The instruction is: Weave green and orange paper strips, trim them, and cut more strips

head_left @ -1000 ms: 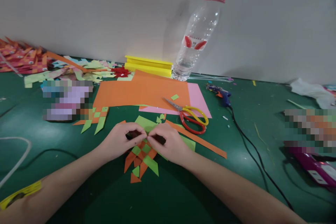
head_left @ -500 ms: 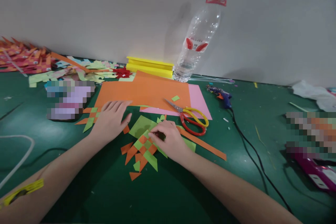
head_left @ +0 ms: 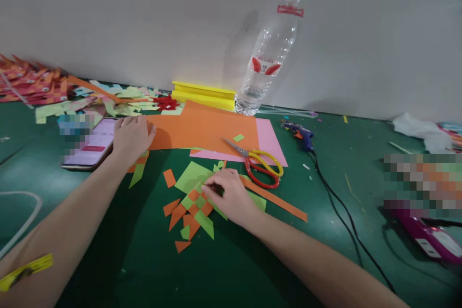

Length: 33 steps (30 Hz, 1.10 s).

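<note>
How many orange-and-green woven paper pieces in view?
2. One woven piece lies at the right hand's fingertips; the other woven piece is partly hidden by the left hand. Others could be covered.

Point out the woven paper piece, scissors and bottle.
Woven paper piece (head_left: 197, 202): head view, on its orange-and-green checkered middle.
Scissors (head_left: 247, 153): head view, where the blades meet the handles.
Bottle (head_left: 266, 66): head view, on its red-and-white label.

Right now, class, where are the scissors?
In the head view, the scissors lie just right of centre, beyond the right hand, with their blade tips over the orange sheet.
</note>
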Motion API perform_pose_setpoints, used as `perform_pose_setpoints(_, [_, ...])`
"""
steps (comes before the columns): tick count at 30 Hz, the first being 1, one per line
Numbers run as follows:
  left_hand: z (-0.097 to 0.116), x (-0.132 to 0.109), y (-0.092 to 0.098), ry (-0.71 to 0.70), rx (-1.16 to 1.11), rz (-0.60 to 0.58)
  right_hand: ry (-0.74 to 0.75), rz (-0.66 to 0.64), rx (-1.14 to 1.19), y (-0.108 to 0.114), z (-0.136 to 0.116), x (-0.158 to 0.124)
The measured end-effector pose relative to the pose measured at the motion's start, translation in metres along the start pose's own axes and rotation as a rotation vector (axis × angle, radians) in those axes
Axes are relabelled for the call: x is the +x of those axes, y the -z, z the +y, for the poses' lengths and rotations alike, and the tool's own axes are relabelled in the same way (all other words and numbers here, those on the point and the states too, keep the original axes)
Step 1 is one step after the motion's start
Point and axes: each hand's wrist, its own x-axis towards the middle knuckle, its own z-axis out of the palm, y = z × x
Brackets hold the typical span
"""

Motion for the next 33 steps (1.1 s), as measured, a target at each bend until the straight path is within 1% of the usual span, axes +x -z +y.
perform_pose_setpoints(3, [-0.003, 0.013, -0.011, 0.016, -0.009, -0.047, -0.016, -0.006, -0.006, 0.000, -0.001, 0.000])
perform_pose_setpoints(7, [-0.009, 0.025, -0.021, 0.036, -0.019, -0.065, -0.021, -0.008, 0.001, 0.001, -0.002, 0.001])
perform_pose_setpoints(12, [-0.017, 0.031, -0.027, 0.031, -0.015, -0.094, -0.035, -0.015, 0.004, 0.001, -0.003, 0.003])
perform_pose_setpoints(16, [-0.019, 0.032, -0.028, 0.050, -0.008, -0.103, -0.040, -0.023, 0.011, 0.001, -0.002, 0.003])
perform_pose_setpoints(21, [-0.018, 0.032, -0.028, 0.038, -0.023, -0.043, -0.048, -0.032, 0.012, 0.002, -0.001, 0.003])
perform_pose_setpoints(25, [-0.021, 0.033, -0.028, 0.077, -0.062, 0.076, -0.046, -0.038, 0.013, 0.002, -0.002, 0.002])
perform_pose_setpoints(27, [-0.023, 0.033, -0.027, 0.090, -0.087, 0.117, -0.046, -0.041, 0.012, 0.002, -0.003, 0.002])
perform_pose_setpoints(33, [-0.024, 0.030, -0.029, 0.089, -0.107, 0.192, -0.054, -0.060, 0.012, 0.004, -0.003, 0.002])
